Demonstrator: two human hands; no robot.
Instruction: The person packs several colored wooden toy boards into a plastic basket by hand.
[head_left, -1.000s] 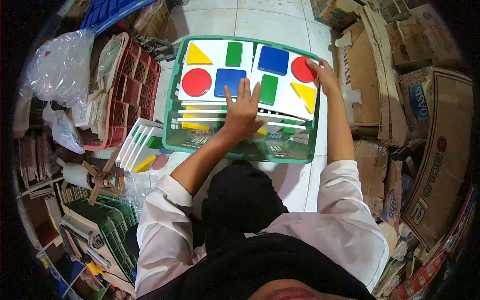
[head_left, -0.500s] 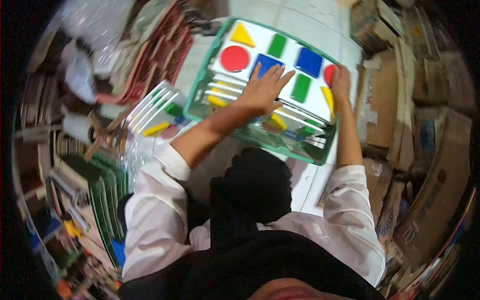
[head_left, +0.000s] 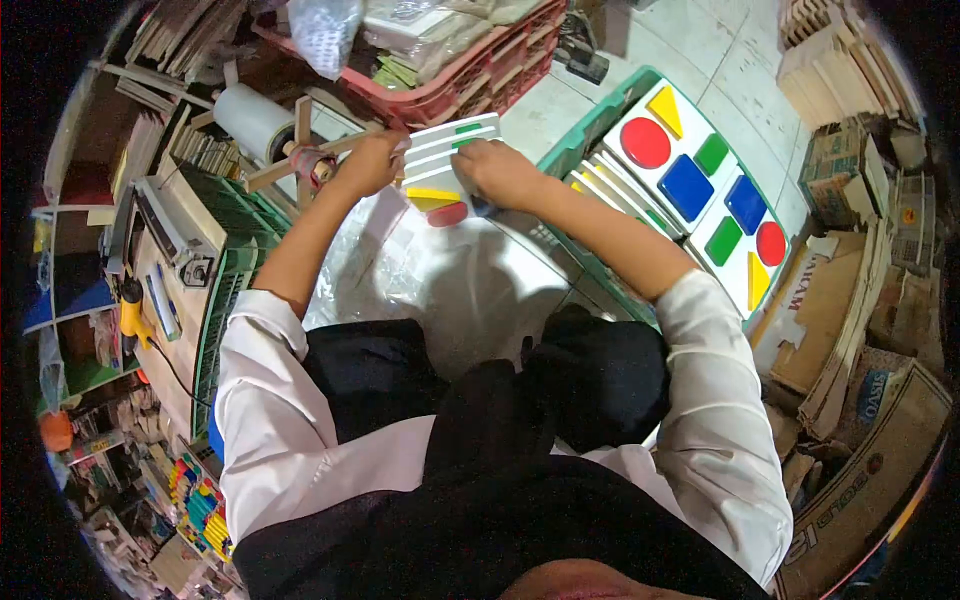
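Note:
A small stack of white boards (head_left: 436, 176) with green, yellow and red shapes stands on the floor, between my two hands. My left hand (head_left: 372, 163) is closed on the stack's left edge. At its right side my right hand (head_left: 497, 175) has its fingers curled round the boards. To the right is a green crate (head_left: 579, 130). Two white boards with coloured shapes (head_left: 727, 185) lie across its top, showing yellow triangles, red circles, green rectangles and blue squares. More boards (head_left: 613, 190) stand on edge inside the crate, beside my right forearm.
A red crate (head_left: 480, 80) with plastic-wrapped items is at the top. Clear plastic (head_left: 365, 255) lies on the floor near my knees. A roll of film (head_left: 252, 120) and a wooden stand (head_left: 303, 150) are at left. Cardboard boxes (head_left: 820, 310) line the right side.
Both hands have left the boards on the green crate and moved left to the small stack, which they now hold. The view has turned, so the crate appears farther right.

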